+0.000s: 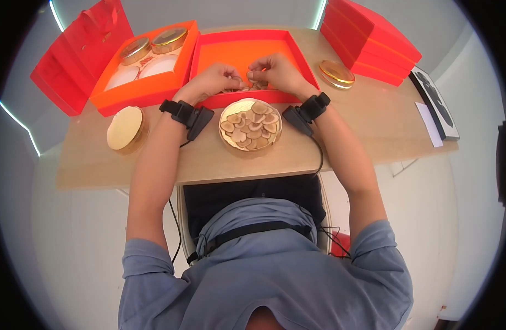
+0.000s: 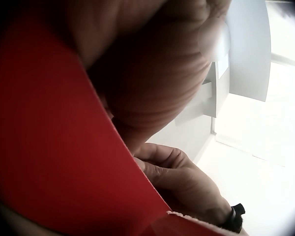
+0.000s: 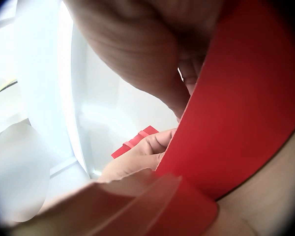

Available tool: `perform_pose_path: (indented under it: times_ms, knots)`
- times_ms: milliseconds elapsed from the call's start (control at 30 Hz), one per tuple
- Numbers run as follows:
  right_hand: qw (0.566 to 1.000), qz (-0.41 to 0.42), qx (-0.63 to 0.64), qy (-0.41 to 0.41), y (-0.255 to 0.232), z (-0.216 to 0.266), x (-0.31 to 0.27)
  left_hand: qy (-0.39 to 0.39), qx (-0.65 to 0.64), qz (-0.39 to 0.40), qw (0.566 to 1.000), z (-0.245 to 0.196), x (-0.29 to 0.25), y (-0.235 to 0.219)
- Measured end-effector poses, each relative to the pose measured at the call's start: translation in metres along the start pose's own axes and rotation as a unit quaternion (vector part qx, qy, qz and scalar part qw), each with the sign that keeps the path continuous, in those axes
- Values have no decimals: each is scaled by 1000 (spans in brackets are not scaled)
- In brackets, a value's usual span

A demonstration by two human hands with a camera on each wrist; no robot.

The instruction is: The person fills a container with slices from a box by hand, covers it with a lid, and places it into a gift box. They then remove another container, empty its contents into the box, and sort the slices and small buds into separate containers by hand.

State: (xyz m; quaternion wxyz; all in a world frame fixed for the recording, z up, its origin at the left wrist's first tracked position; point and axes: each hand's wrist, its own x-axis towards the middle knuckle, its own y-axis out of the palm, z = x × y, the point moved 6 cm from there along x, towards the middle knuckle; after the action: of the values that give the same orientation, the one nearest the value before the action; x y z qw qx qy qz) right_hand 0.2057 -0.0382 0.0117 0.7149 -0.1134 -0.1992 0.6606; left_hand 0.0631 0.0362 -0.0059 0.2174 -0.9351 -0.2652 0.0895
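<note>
"How are the fingers set?"

"On the left hand (image 1: 213, 80) and right hand (image 1: 279, 75), bent. Pinching or not, I can't tell."

"And the slices?"

"Thin, pale-brown dried slices (image 1: 258, 86) lie at six o'clock inside the open red cardboard box (image 1: 286, 97); more fill the round gold-lined tub (image 1: 235, 106), outside at six."

"Best handling?"

"Lightly, by the edges; they look brittle. Clear the near wall with both wrists."
</note>
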Motion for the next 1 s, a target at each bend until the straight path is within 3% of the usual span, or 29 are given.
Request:
perform_pose_path:
  times_ms: [133, 333, 467, 700, 1000]
  knots:
    - [1000, -6, -9, -30, 0, -2, 2, 6, -45, 17, 999, 3, 1, -1]
    - [999, 5, 40, 26, 1, -6, 2, 5, -98, 36, 994, 7, 2, 0]
    - [998, 28, 61, 10, 4, -6, 3, -21, -143, 50, 988, 7, 2, 2]
    - [1000, 23, 0, -9, 6, 4, -1, -18, -99, 36, 994, 4, 0, 1]
    - [999, 1, 42, 11, -1, -4, -1, -26, -87, 24, 996, 16, 8, -5]
